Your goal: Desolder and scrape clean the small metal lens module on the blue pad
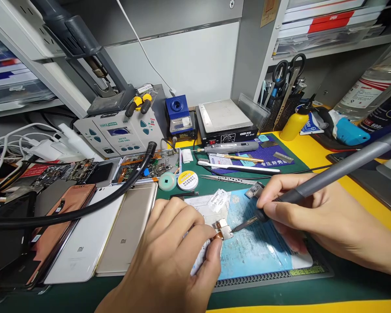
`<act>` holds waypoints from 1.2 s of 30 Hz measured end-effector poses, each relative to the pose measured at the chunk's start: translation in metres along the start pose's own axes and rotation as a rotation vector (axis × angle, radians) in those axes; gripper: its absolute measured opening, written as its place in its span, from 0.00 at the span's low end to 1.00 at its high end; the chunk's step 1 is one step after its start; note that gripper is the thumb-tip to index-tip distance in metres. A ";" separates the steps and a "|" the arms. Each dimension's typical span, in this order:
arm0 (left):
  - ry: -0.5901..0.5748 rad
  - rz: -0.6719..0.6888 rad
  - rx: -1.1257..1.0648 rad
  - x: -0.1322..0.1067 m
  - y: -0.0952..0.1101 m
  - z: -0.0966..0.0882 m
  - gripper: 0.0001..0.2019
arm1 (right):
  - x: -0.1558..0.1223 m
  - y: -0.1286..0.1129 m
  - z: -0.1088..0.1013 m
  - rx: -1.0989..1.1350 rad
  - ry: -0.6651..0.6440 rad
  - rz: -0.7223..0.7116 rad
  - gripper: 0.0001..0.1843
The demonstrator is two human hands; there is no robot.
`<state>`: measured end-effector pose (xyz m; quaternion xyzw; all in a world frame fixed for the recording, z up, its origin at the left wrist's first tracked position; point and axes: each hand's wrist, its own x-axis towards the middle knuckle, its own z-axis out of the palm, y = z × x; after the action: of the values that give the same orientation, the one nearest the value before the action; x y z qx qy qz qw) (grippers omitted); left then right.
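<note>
My right hand (299, 213) is closed around the grip of a dark grey soldering iron (335, 171). The iron's tip meets, or nearly meets, the right edge of a small silvery metal part with a brown flex cable (227, 232). Thumb and forefinger of my left hand (177, 252) pinch that part at its cable end. Beneath both hands lies a worn blue work pad (247, 261). Another small metal component (254, 190) rests near my right fingertips. A white label (217, 200) lies above the pinched part.
Several phones lie at left, including a white one (84, 234) and a gold one (127, 234). A black hose (117, 198) arches over them. Behind are a hot-air station (120, 134), a heating plate (226, 115), a toothbrush (237, 166), tweezers (228, 178) and a yellow bottle (295, 124).
</note>
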<state>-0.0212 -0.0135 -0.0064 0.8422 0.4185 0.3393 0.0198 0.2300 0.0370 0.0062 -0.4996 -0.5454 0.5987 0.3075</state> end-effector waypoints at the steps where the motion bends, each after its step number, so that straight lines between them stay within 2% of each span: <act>1: 0.003 0.002 0.001 0.000 0.000 0.000 0.08 | 0.000 0.000 0.001 -0.002 0.004 0.003 0.08; 11: 0.002 -0.003 -0.016 0.000 -0.002 0.000 0.07 | 0.000 -0.005 0.006 0.007 0.022 0.012 0.04; 21: -0.030 -0.009 -0.012 -0.005 -0.002 -0.001 0.06 | -0.001 -0.009 0.005 0.015 0.012 0.013 0.04; 27: -0.042 -0.006 -0.016 -0.004 -0.003 -0.001 0.06 | 0.000 -0.009 0.003 0.130 -0.037 0.017 0.07; 36: -0.037 -0.011 -0.028 -0.005 -0.003 -0.001 0.06 | -0.001 -0.006 0.004 0.041 0.003 0.018 0.05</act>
<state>-0.0263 -0.0155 -0.0097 0.8456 0.4179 0.3296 0.0413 0.2257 0.0365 0.0118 -0.4991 -0.5281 0.6116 0.3129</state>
